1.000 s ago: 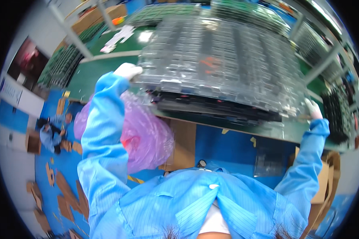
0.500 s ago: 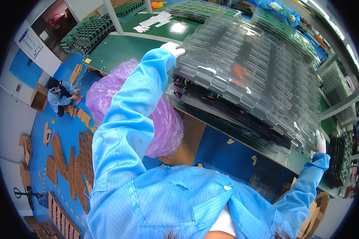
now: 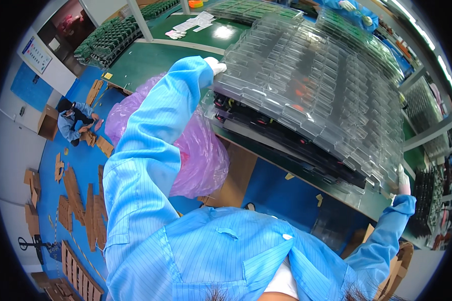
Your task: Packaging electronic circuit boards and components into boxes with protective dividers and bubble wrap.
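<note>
A wide stack of clear plastic trays (image 3: 286, 95), moulded into rows of pockets, lies on the green bench in front of me. Dark contents show under the clear top, and black layers with small coloured parts (image 3: 261, 120) stick out along the near side. My left hand (image 3: 215, 65), in a white glove, grips the far left edge of the top tray; its fingertips are partly hidden. At the right end, my gloved right hand (image 3: 403, 180) holds the tray's side, fingers pointing up along the edge.
A purple plastic bag (image 3: 201, 160) bulges beside the bench (image 3: 160, 62) under my left arm. White gloves (image 3: 176, 34) and papers lie farther back. More trays (image 3: 331, 30) and a co-worker (image 3: 359, 12) are beyond. Cardboard (image 3: 75, 195) and a crouching person (image 3: 75, 120) are on the left floor.
The top tray's left side has shifted slightly left and toward me, together with my left hand and arm. My right hand has stayed nearly in place.
</note>
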`<control>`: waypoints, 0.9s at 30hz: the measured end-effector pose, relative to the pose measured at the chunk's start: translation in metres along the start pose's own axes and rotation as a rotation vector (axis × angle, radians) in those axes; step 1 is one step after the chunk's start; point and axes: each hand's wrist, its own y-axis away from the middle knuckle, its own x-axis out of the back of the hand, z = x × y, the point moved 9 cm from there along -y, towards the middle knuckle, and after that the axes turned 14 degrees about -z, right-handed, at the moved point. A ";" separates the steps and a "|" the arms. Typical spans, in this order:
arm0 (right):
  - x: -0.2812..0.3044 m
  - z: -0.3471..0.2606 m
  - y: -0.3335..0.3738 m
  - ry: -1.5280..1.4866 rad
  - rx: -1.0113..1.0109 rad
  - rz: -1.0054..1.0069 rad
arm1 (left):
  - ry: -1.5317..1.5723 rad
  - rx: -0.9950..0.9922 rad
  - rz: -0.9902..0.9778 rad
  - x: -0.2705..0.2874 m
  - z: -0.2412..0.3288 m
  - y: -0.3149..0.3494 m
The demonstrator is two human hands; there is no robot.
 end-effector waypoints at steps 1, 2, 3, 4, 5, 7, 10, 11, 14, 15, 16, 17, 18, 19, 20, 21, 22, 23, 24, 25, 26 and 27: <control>0.005 0.006 -0.005 -0.013 -0.010 -0.003 | -0.029 0.000 0.002 0.001 -0.001 -0.005; 0.010 0.011 -0.009 -0.026 -0.019 -0.006 | -0.057 0.000 0.005 0.002 -0.004 -0.009; 0.011 0.011 -0.006 -0.022 -0.019 -0.008 | -0.053 0.001 0.006 0.002 -0.003 -0.008; 0.010 0.011 -0.004 -0.018 -0.028 -0.025 | -0.053 -0.006 -0.010 0.002 0.000 -0.008; 0.010 0.011 -0.002 -0.014 -0.037 -0.043 | -0.052 -0.012 -0.026 0.002 0.002 -0.008; 0.006 0.010 -0.002 -0.004 -0.057 -0.079 | -0.051 -0.025 -0.058 -0.001 0.006 -0.007; 0.005 0.011 -0.002 -0.050 -0.065 -0.093 | -0.056 -0.037 -0.037 0.000 0.004 -0.010; 0.003 0.011 -0.003 -0.075 -0.071 -0.096 | -0.061 -0.046 -0.029 0.001 0.004 -0.011; 0.001 0.014 -0.004 -0.155 -0.094 -0.097 | -0.024 -0.062 -0.014 -0.002 0.003 -0.008; 0.001 0.016 -0.003 -0.182 -0.102 -0.096 | 0.015 -0.069 -0.007 -0.004 0.002 -0.007; 0.001 0.017 -0.003 -0.210 -0.110 -0.093 | 0.055 -0.078 0.001 -0.005 0.002 -0.006; 0.002 0.018 -0.002 -0.238 -0.118 -0.090 | 0.094 -0.088 0.009 -0.004 0.003 -0.005; 0.001 0.019 -0.002 -0.265 -0.123 -0.086 | 0.095 -0.090 0.010 -0.002 0.002 -0.006; 0.000 0.021 -0.002 -0.293 -0.127 -0.082 | 0.168 -0.072 -0.024 -0.001 -0.004 -0.007; 0.000 0.023 -0.002 -0.321 -0.130 -0.076 | 0.240 -0.055 -0.057 0.001 -0.009 -0.008; 0.000 0.023 -0.002 -0.350 -0.132 -0.070 | 0.312 -0.039 -0.090 0.003 -0.013 -0.009; -0.001 0.022 -0.002 -0.378 -0.132 -0.064 | 0.383 -0.023 -0.123 0.003 -0.015 -0.010; -0.001 0.023 -0.003 -0.409 -0.133 -0.053 | 0.381 -0.034 -0.123 0.003 -0.008 -0.009; -0.002 0.024 -0.003 -0.439 -0.133 -0.042 | 0.460 -0.036 -0.062 0.008 -0.006 -0.007; -0.004 0.027 -0.003 -0.470 -0.133 -0.032 | 0.539 -0.038 -0.002 0.011 -0.001 -0.001; -0.004 0.028 -0.003 -0.502 -0.131 -0.022 | 0.619 -0.040 0.059 0.014 0.003 0.007; -0.003 0.028 -0.002 -0.533 -0.129 -0.013 | 0.698 -0.042 0.120 0.016 0.007 0.014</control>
